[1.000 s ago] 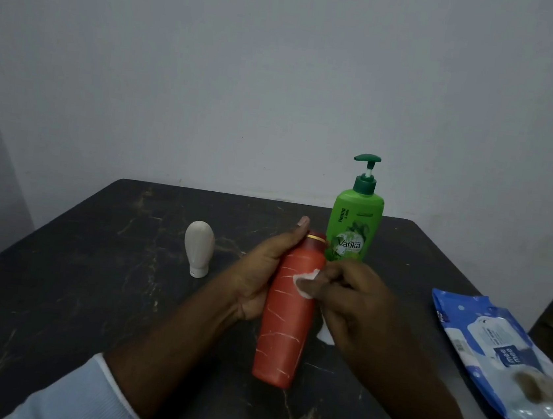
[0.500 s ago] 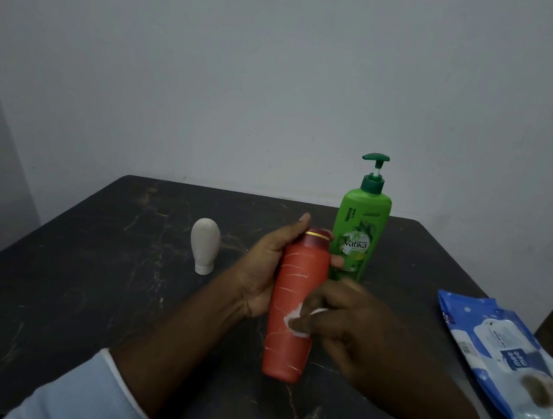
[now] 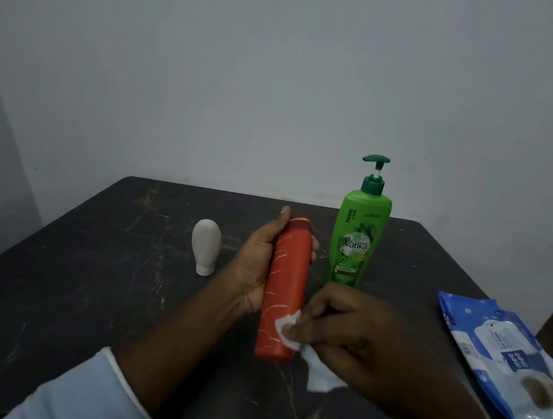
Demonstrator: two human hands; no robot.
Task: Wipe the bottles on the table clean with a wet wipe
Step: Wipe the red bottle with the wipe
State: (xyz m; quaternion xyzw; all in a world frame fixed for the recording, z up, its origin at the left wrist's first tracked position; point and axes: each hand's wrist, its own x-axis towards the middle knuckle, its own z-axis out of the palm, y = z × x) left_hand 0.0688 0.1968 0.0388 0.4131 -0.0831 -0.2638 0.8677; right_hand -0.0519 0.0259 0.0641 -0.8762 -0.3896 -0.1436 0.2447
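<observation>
Gripping the orange bottle [image 3: 285, 289] around its upper half, the left hand [image 3: 258, 266] has the thumb running up the near side toward the gold-ringed neck and the fingertips peeking out on the far side. That bottle is tilted a touch, its top leaning away from the camera, its base low over the dark marbled table [image 3: 69, 289] at the middle of the view; whether the base touches the tabletop is hard to tell. Pale streaks run across its orange body.

Over on the other side, the right hand [image 3: 353, 335] is closed on a white wet wipe [image 3: 289, 328], fingers pinching it and pressing it flat against the lower right side of the orange bottle. A loose corner of the wipe hangs down below the hand, near the bottle's base.

Just behind the right hand, a green pump bottle [image 3: 357, 242] stands upright, close beside the orange one, its dark green pump head facing left. Further left and well apart, a small white bottle [image 3: 205, 246] stands on its cap. At the right edge of the table lies a blue and white pack of wipes [image 3: 499, 358], flat, its flap side up. A pale sleeve [image 3: 88, 394] covers the left forearm at the bottom of the view.
</observation>
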